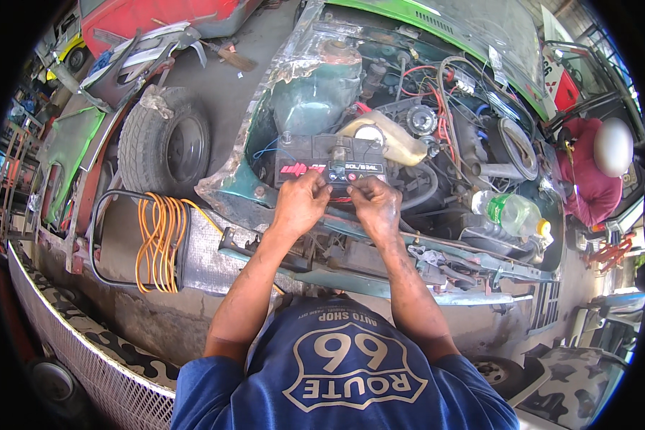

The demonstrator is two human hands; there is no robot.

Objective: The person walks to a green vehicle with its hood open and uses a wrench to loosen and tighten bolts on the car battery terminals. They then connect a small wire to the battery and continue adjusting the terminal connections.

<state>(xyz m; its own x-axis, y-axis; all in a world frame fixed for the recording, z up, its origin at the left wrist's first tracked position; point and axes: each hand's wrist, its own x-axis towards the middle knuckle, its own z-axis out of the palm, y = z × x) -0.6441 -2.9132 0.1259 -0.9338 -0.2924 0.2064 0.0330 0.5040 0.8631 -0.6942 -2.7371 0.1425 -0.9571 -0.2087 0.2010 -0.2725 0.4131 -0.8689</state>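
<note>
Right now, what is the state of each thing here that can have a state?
Engine bay: open, uncovered.
Black battery: upright in the bay, near edge under both hands.
Left hand: closed on the battery's near edge.
Right hand: closed on the same edge.
Plastic bottle: lying on its side, capped.
Orange cable: coiled, hanging.
Wheel: off the car, leaning.

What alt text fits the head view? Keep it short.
Seen from above, a person's left hand and right hand meet at the near edge of a black car battery in an open engine bay. A spare tyre and coiled orange cable lie to the left.
</note>
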